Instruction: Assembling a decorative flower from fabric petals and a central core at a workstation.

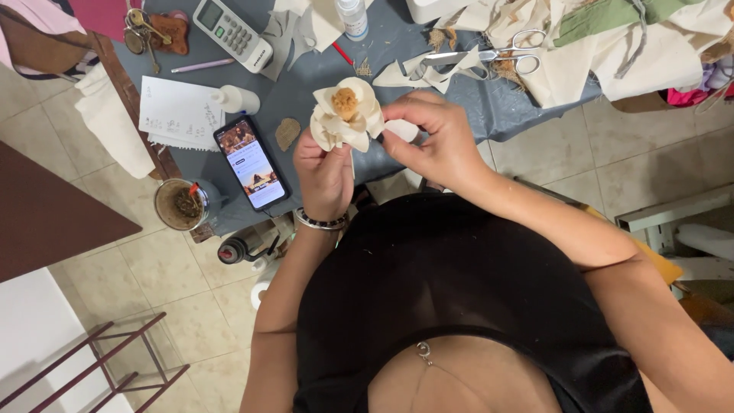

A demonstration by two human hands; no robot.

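A cream fabric flower [348, 113] with a fuzzy tan centre is held up over the front of the grey-covered table [459, 99]. My left hand [323, 174] grips the flower from below, at its base. My right hand [428, 138] comes in from the right and pinches an outer petal [401, 130] between thumb and fingers. A beaded bracelet sits on my left wrist.
A lit phone [252, 163] lies left of the flower, beside a paper sheet [180, 112] and a small white bottle [237, 100]. Scissors [489, 55] and cream fabric scraps [566, 53] lie at the back right. A glass cup [178, 204] and a glue gun [243, 246] sit at the table's near edge.
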